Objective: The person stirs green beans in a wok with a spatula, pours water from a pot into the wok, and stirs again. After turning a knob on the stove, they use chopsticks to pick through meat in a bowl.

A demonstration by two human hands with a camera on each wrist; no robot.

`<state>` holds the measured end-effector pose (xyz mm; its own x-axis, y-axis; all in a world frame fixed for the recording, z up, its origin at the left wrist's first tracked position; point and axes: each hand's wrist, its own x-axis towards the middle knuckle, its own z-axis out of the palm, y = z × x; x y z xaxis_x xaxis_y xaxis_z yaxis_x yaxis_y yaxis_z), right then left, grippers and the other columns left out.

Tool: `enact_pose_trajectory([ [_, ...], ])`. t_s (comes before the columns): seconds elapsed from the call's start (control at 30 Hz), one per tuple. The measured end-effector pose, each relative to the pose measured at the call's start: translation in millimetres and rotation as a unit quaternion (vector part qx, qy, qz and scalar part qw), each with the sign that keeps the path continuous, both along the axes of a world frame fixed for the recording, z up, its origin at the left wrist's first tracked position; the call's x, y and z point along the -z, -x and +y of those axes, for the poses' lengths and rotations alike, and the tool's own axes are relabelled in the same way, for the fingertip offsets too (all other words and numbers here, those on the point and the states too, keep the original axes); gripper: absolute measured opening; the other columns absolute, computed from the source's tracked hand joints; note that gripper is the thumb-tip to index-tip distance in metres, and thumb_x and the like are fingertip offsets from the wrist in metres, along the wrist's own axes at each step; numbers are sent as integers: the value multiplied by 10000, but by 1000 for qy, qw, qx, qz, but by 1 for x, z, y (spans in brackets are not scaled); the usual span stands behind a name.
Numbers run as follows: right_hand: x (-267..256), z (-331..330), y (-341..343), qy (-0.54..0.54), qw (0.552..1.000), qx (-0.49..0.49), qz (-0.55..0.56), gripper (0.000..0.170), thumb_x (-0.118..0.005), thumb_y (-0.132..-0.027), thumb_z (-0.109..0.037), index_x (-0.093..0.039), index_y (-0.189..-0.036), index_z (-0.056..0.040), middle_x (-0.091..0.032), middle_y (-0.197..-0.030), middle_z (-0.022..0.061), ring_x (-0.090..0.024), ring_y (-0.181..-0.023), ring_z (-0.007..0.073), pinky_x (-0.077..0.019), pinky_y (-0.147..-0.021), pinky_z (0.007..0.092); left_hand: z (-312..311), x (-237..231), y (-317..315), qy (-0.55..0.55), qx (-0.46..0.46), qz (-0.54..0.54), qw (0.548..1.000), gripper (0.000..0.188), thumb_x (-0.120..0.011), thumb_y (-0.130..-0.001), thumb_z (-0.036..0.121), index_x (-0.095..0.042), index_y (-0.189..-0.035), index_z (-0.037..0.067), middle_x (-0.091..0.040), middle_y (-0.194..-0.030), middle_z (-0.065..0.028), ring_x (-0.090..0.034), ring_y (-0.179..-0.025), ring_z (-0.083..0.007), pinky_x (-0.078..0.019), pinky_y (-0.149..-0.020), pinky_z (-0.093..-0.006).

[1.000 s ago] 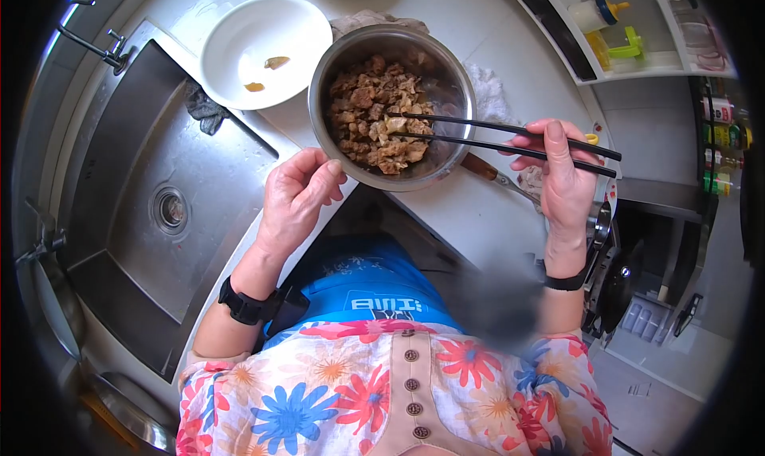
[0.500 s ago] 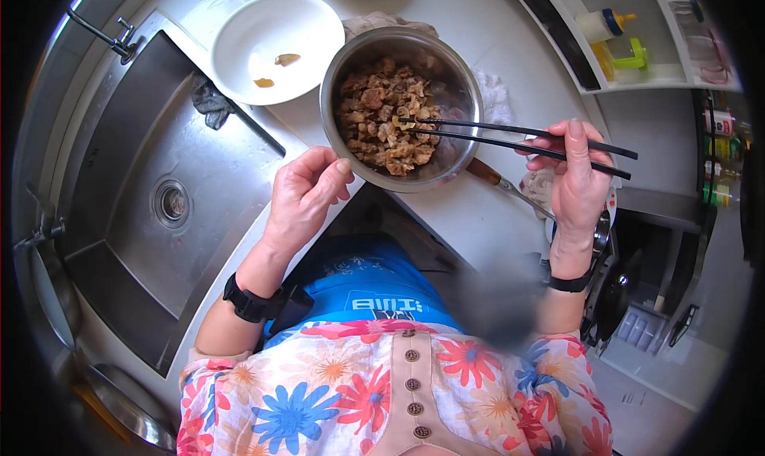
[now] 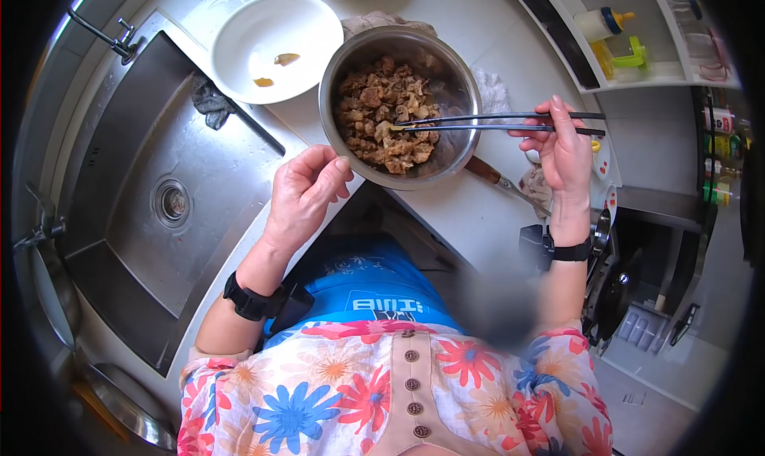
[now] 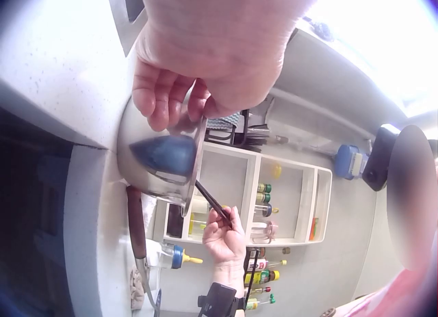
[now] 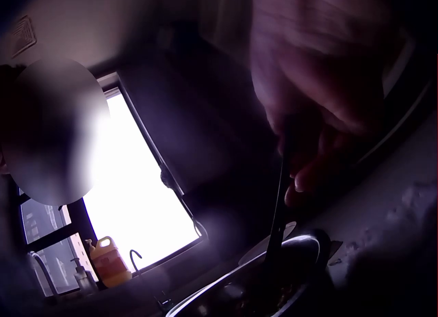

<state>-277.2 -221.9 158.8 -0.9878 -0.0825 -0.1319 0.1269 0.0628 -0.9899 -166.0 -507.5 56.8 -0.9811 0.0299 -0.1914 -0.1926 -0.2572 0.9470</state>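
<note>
A deep steel pot (image 3: 456,155) of browned, chopped meat pieces (image 3: 382,105) stands on the counter in the head view. My left hand (image 3: 307,189) pinches its near-left rim between thumb and fingers; the left wrist view shows these fingers (image 4: 161,101) at the rim too. My right hand (image 3: 564,149), right of the pot, holds a pair of black chopsticks (image 3: 494,123). Their tips meet close together in the meat, at a small yellowish piece (image 3: 396,127). In the dark right wrist view the chopsticks reach down into the pot.
A white bowl (image 3: 239,46) with two small brown bits stands left of the pot. Further left is a steel sink (image 3: 215,209) with a dark rag (image 3: 211,105) at its edge. A wooden-handled utensil (image 3: 486,171) lies right of the pot. Cloths (image 3: 490,90) lie behind it.
The chopsticks' tips have come together in the meat, and their far ends have moved nearer each other. My right hand has shifted slightly left and up. The left hand keeps its hold on the rim.
</note>
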Motion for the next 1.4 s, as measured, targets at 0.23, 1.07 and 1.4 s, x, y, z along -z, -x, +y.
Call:
enact_pose_trajectory([
  [0.23, -13, -5, 0, 7, 999, 25, 37, 279, -467, -904, -282, -554, -863, -21, -613, -690, 117, -644, -616, 265, -518, -477, 254, 1, 0, 0, -9, -3, 3, 1000, 213, -527, -881, 212, -578, -823, 14, -575, -708, -9, -519, -594, -56, -409, -531, -190],
  [1.07, -4, -33, -29, -46, 995, 10, 83, 296, -468, -905, -268, -550, -911, 17, -607, -744, 130, -639, -640, 249, -531, -510, 276, 0, 1, 1, -11, -5, 0, 1000, 220, -535, -875, 197, -572, -815, -12, -574, -674, -23, -523, -577, -72, -431, -527, -204],
  [1.4, -6, -40, -31, -28, 993, -7, 117, 272, -528, -878, -242, -567, -886, 27, -593, -789, 99, -632, -663, 195, -531, -495, 269, 0, 0, 1, -9, -12, 2, 1000, 216, -539, -872, 194, -569, -828, -15, -573, -677, -24, -522, -585, -74, -434, -532, -205],
])
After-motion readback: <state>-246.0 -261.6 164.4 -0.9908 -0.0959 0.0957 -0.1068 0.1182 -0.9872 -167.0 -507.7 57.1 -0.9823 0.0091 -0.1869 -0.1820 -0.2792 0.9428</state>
